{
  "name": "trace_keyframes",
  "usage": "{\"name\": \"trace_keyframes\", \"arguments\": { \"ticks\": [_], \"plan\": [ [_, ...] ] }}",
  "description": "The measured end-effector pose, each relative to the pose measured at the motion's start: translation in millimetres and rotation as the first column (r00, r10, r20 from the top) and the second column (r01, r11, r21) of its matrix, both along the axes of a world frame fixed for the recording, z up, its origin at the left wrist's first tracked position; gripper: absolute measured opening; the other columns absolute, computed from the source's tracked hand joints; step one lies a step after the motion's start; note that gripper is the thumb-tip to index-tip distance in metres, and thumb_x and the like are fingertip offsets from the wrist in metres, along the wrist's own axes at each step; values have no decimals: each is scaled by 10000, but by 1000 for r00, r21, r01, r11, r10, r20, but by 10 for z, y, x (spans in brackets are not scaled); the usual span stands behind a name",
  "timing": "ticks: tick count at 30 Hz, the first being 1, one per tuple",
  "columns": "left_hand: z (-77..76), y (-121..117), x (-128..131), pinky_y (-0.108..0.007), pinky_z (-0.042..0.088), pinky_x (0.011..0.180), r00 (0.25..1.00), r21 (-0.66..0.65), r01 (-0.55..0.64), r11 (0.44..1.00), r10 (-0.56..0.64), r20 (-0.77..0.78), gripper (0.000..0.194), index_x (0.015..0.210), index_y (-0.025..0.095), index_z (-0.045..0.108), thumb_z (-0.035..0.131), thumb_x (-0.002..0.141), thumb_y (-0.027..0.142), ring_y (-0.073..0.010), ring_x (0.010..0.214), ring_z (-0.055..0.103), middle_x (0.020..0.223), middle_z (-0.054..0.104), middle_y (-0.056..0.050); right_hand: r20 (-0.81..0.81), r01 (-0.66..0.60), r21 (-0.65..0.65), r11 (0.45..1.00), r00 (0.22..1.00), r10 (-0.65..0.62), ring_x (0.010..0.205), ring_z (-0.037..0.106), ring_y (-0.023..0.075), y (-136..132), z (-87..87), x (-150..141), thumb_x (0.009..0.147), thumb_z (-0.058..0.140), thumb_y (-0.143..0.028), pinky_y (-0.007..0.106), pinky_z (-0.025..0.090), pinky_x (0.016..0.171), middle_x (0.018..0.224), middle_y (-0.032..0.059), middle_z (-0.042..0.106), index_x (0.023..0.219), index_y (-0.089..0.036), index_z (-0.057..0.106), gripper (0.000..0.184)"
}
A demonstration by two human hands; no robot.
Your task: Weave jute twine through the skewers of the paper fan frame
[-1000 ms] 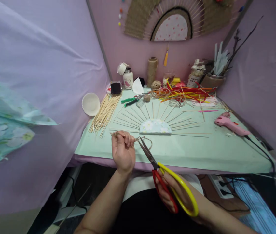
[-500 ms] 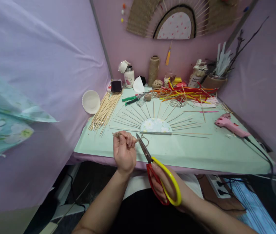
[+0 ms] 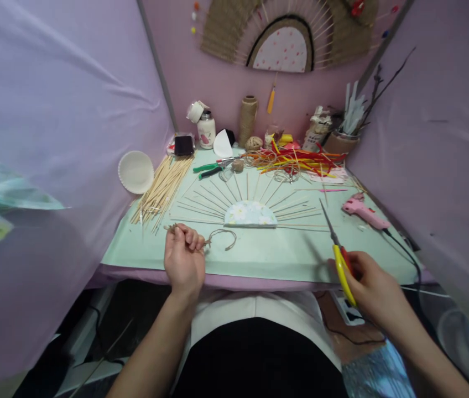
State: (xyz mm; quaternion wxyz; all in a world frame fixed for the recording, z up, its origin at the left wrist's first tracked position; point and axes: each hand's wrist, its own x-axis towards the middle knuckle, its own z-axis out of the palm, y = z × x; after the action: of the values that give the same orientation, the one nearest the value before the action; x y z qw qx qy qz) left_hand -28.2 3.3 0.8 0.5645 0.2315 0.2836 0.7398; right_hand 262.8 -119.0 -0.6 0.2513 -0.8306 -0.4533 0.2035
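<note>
My left hand [image 3: 185,255] is closed round a bundle of brown twine, its fist near the table's front edge. A loop of that twine [image 3: 224,240] trails out to the right. Over the right front of the table, my right hand [image 3: 369,282] grips a pair of scissors [image 3: 336,246] with red and yellow handles, blades pointing up and away. Beyond the hands, thin sticks fan out from a pale-blue floral half-circle [image 3: 250,214] lying flat on the table. The palm of my left fist hides most of the twine.
A pile of bamboo sticks [image 3: 163,188] and a white dish [image 3: 135,172] are at left. Green-handled pliers [image 3: 206,167], a twine spool [image 3: 248,120] and red and yellow strips [image 3: 301,161] lie at the back. A pink glue gun [image 3: 365,213] with a cord is at right.
My right hand has carried the scissors away from the twine to the right, and their blades have come together. The left hand keeps its twine, whose loop now hangs loose. The view has shifted slightly.
</note>
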Motion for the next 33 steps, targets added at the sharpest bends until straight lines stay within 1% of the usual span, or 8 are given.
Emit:
{"name": "trace_keyframes", "arguments": {
  "ticks": [4,7,14,17,21,25,30,33],
  "plan": [
    [-10,-1,51,-177,337,490,999,-26,33,999,-33,11,152,765,160,528,593,867,252,-58,509,338,629,365,40,303,146,-252,957,951,-65,666,609,299,-105,79,485,796,476,-599,394,371,593,775,167,661,823,-290,517,313],
    [12,-14,80,-176,336,489,999,-24,39,999,-38,12,153,764,156,527,611,853,248,-55,508,342,628,364,42,392,158,-289,944,919,-34,600,594,295,-60,78,600,807,458,-596,402,350,567,712,186,636,726,-298,509,313],
    [30,-5,-24,-177,330,485,1000,-39,4,999,-4,9,129,771,154,532,574,872,221,-56,505,334,630,371,39,616,-32,-152,988,779,120,656,607,290,251,-66,650,858,476,-445,398,383,603,715,196,621,676,-227,581,303],
    [17,6,-61,-175,323,482,1000,-50,-6,999,7,20,144,765,154,527,584,870,235,-54,501,325,631,361,41,736,-182,73,981,673,70,829,613,325,407,-6,471,859,528,-361,416,424,725,848,224,644,865,-135,661,263],
    [7,-9,-46,-174,328,488,998,-70,32,997,-28,64,147,764,157,533,540,897,220,-54,509,319,642,360,33,588,-582,334,741,743,318,962,584,260,744,151,-216,899,522,-265,384,439,863,1005,166,650,1036,-131,646,228],
    [1,-51,-33,-174,328,488,996,-85,71,994,-66,67,171,750,159,528,525,907,228,-56,515,314,640,361,27,548,-824,255,506,555,627,1015,545,237,1194,135,-1065,897,541,-187,379,411,877,1084,111,644,1091,-178,641,218],
    [-21,-85,-66,-168,315,483,992,-130,124,984,-120,34,173,763,159,513,577,880,270,-53,509,328,633,362,41,595,-911,160,381,397,699,1043,493,232,1604,-69,-1590,842,645,-223,369,367,855,1090,84,634,974,-200,676,137],
    [-48,-96,-53,-168,307,480,988,-156,152,976,-146,50,183,760,162,511,592,871,284,-54,506,325,626,363,44,570,-894,206,399,441,693,927,509,198,1618,-86,-1626,879,594,-241,330,359,797,943,72,651,824,-177,666,110]
  ]
}}
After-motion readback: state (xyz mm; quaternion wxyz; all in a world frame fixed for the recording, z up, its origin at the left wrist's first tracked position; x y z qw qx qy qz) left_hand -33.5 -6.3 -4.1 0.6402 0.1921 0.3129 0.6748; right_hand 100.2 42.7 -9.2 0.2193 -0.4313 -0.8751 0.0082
